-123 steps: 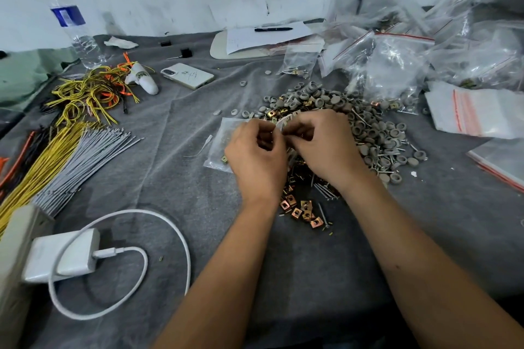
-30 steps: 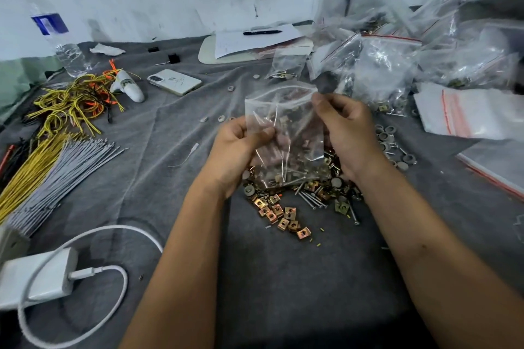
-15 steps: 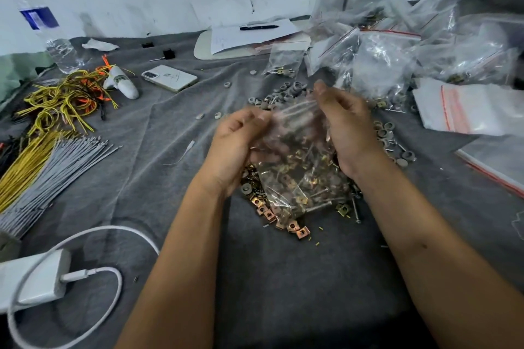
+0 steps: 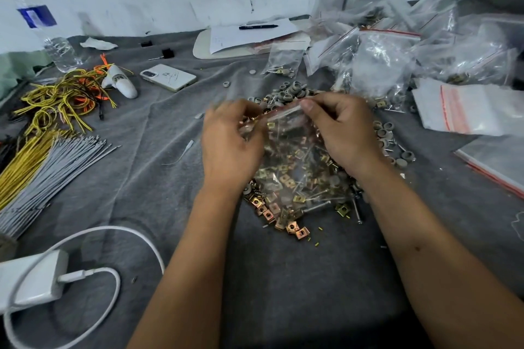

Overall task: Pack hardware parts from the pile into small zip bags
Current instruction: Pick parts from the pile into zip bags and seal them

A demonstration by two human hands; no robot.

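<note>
A clear zip bag [image 4: 295, 156] of metal parts is held just above the pile [image 4: 286, 207] on the grey tabletop [image 4: 283, 278]. Left hand [image 4: 229, 147] and right hand [image 4: 344, 133] pinch its red zip edge, fingers clamped on the film. It looks limp, slippery and bottom-heavy; best gripped along the seal. Filled bags [image 4: 382, 65] lie beyond the pile.

head view, looking down, close over table [image 4: 312, 292]

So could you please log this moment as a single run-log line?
step: closing bag | left hand: pinching zip bag top | right hand: pinching zip strip | hardware pile: under bag, on cloth
</note>
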